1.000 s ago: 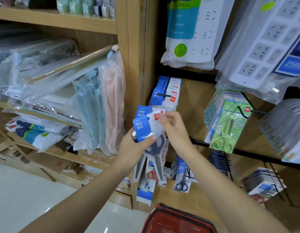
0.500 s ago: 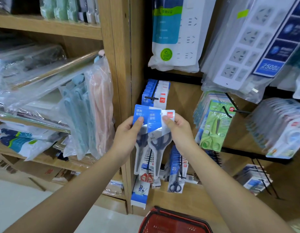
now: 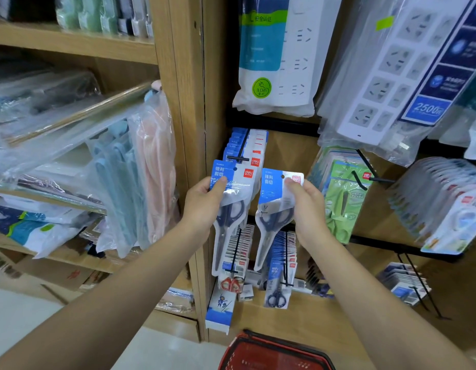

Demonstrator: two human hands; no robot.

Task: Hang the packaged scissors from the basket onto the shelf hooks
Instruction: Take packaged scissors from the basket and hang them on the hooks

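L hand (image 3: 204, 201) pinches blue-white carded scissors pack (image 3: 239, 188) by header, thumb on front. R hand (image 3: 309, 206) pinches 2nd identical pack (image 3: 274, 188) same way. Both upright, punch holes uncovered, just below black wire shelf hook (image 3: 238, 157) w/ matching stock, prob. for threading. Red mesh basket (image 3: 271, 356) below.

You've got two packs of dark-handled scissors on blue-and-white cards, blades pointing down. The left pack (image 3: 231, 209) sits just below the full hook (image 3: 238, 157), pinched in your left hand (image 3: 202, 206). The right pack (image 3: 275, 209) hangs lower right of that hook in your right hand (image 3: 309, 206). The red basket (image 3: 274, 351) is well below it.
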